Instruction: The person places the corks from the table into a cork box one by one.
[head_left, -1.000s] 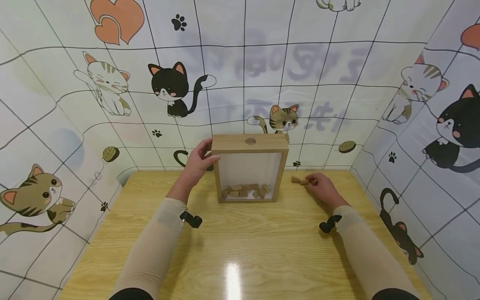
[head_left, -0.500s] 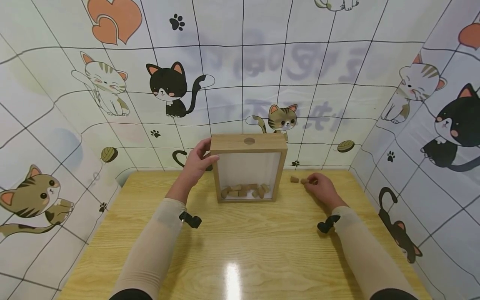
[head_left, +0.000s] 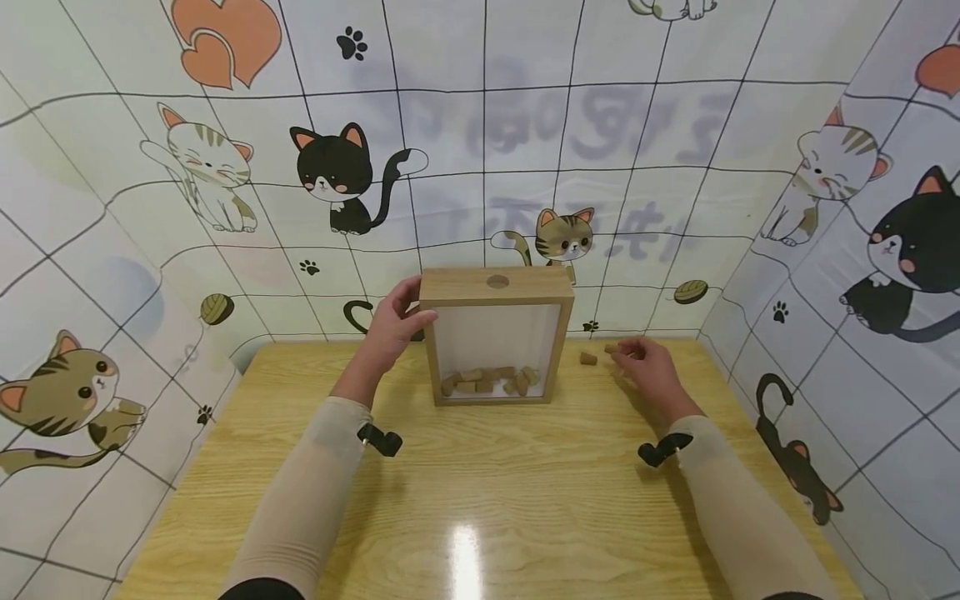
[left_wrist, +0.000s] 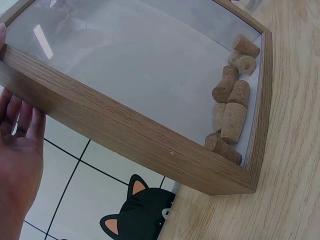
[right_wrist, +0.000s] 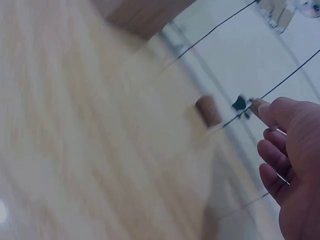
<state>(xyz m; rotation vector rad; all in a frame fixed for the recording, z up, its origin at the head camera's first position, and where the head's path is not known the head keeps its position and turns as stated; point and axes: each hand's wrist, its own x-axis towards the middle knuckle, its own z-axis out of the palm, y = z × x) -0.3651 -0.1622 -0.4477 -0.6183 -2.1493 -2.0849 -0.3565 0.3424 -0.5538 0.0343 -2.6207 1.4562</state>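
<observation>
A shallow wooden box [head_left: 459, 289] with a clear front stands upright on the table, a round hole [head_left: 498, 282] in its top. Several corks [left_wrist: 233, 122] lie along its bottom inside. My left hand [head_left: 388, 327] grips the box's upper left side, thumb on the front edge and the other fingers behind. To the right of the box, my right hand [head_left: 654, 375] pinches a cork [right_wrist: 256, 106] between thumb and fingertip, above the table. One loose cork [head_left: 588, 359] lies on the table between the box and that hand; the right wrist view is blurred.
The wooden table [head_left: 480, 475] reaches back to a wall cloth [head_left: 450, 133] printed with cats and grid lines. Side cloths close in on both sides. A light reflection shines near the table's front.
My right hand has lifted one cork off the table, moving slightly up and away from the other loose cork. The left hand stays on the box.
</observation>
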